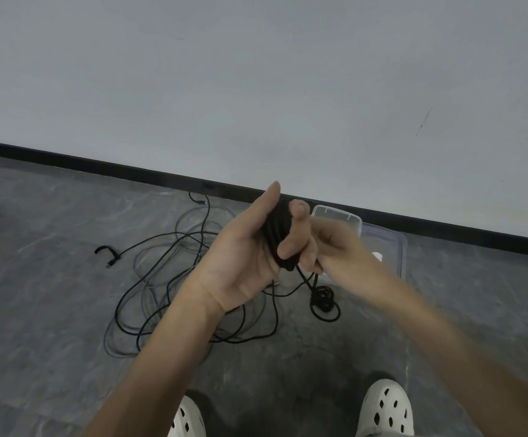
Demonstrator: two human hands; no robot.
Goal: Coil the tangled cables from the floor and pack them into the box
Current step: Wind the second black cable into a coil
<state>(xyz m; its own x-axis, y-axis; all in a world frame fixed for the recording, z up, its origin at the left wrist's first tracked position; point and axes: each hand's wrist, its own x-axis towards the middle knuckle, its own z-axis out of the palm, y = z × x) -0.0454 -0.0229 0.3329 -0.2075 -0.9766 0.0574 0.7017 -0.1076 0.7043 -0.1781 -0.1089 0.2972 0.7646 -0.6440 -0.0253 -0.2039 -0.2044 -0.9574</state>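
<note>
The coil (pixel 277 234) is gripped by the curled fingers (pixel 291 247) of the left hand (pixel 240 257), thumb raised, probably so that the loops are kept from springing apart. Just right of it, the right hand (pixel 335 244) is blurred, fingers curled; whether the trailing strand (pixel 307 279) is pinched cannot be told. The cables (pixel 168 279) lie tangled on the floor (pixel 51 294) beyond. The box (pixel 395 247) is set far right, seemingly handy for packing.
</note>
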